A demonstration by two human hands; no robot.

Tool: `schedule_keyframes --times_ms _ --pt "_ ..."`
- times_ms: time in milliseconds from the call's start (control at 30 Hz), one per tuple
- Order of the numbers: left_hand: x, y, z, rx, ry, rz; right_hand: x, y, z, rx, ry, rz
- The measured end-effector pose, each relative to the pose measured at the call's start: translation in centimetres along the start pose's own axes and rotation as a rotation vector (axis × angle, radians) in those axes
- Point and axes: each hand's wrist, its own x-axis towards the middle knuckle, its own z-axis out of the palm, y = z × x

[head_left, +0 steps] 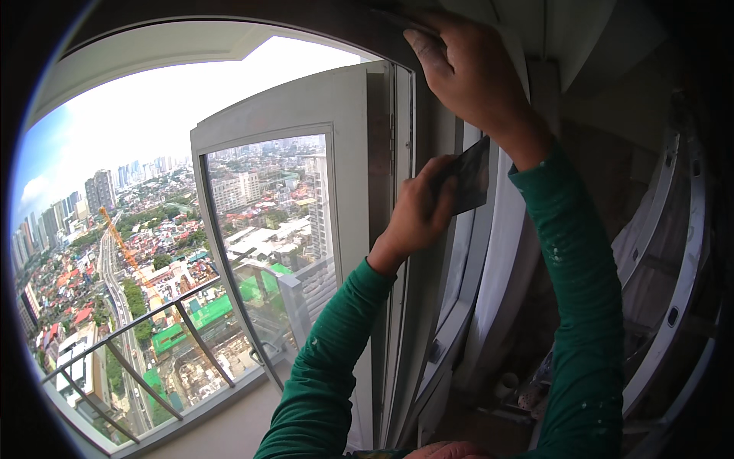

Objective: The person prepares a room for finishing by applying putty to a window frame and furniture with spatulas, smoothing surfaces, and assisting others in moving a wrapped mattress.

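My left hand [419,205], in a green sleeve, is closed on a dark flat plate [472,177] with straight edges, tilted beside the door frame. Higher up, my right hand [472,73] reaches to the dark top of the frame [321,14]. Its thumb is bent in and pale smears show on it. The fingertips are lost in shadow, so what they grip there cannot be made out. Just left of my left hand stands a grey door [353,103] with a glass pane [267,199], swung outward.
Outside, a balcony railing [145,371] overlooks a city far below, with an orange crane [121,241]. On the right, in dim light, stands a metal ladder [684,283]. A pale curtain or sheet [501,268] hangs by the window frame [459,302]. A small pale cup-like container [506,384] sits low down.
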Motion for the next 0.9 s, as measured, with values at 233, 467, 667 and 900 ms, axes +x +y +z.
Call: schedule_keyframes --times_ms 233,467,667,900 --pt "-0.1 -0.1 -0.1 -0.010 -0.030 -0.033 -0.7 -1.6 1.2 0.039 0.174 -0.101" --pt "-0.3 -0.4 0.0 0.038 -0.034 -0.035 -2.9 1.1 2.4 -0.080 0.086 -0.012" --pt "0.0 -0.1 0.1 0.036 -0.021 0.010 -0.7 0.8 0.5 -0.085 0.065 -0.033" --pt "-0.1 0.2 0.0 0.033 -0.025 0.012 0.2 -2.3 0.5 -0.004 0.110 -0.094"
